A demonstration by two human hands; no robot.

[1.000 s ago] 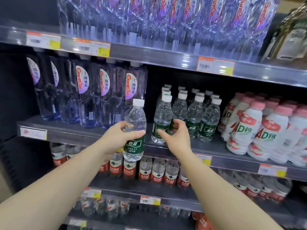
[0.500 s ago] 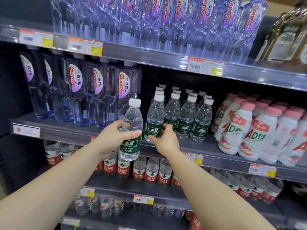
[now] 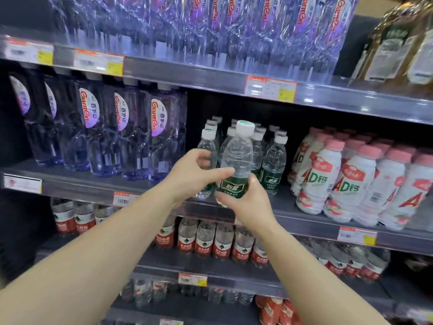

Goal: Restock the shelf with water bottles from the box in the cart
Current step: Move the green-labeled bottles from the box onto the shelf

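Both hands grip one green-labelled water bottle (image 3: 236,165): the left hand (image 3: 192,177) wraps its middle, the right hand (image 3: 250,202) cups its base, hiding the bottom. It hangs before the shelf (image 3: 93,186), covering the stocked row (image 3: 271,165). Half a second ago the left held it alone, further left.

We see tall purple-labelled bottles (image 3: 159,134) left of the hands, white pink-capped drink bottles (image 3: 328,179) to their right, red-labelled bottles (image 3: 222,242) on the tier below them, wrapped purple bottle packs (image 3: 210,26) above, and a price tag (image 3: 270,88) higher still
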